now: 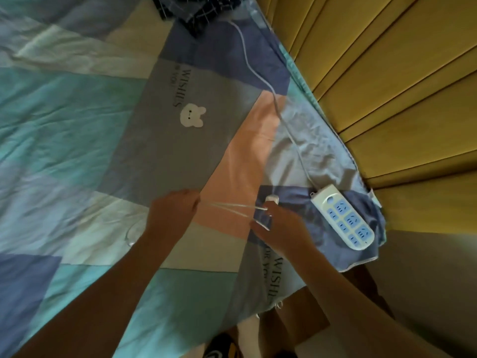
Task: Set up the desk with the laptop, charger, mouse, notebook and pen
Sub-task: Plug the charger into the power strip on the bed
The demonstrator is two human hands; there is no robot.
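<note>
A white charger plug [272,198] lies on the bedspread, and its thin white cable [232,208] is stretched in loops between my two hands. My left hand [173,211] is closed on the cable's left end. My right hand [277,223] pinches the cable close to the plug. A loose loop of the cable [129,235] lies on the cover beside my left wrist. No laptop, mouse, notebook or pen is in view.
A white and blue power strip [343,220] lies on the bed's right corner, its cord [260,73] running up the patchwork bedspread [90,125]. Dark checked cloth [196,11] sits at the top. A yellow padded headboard [400,86] fills the right side.
</note>
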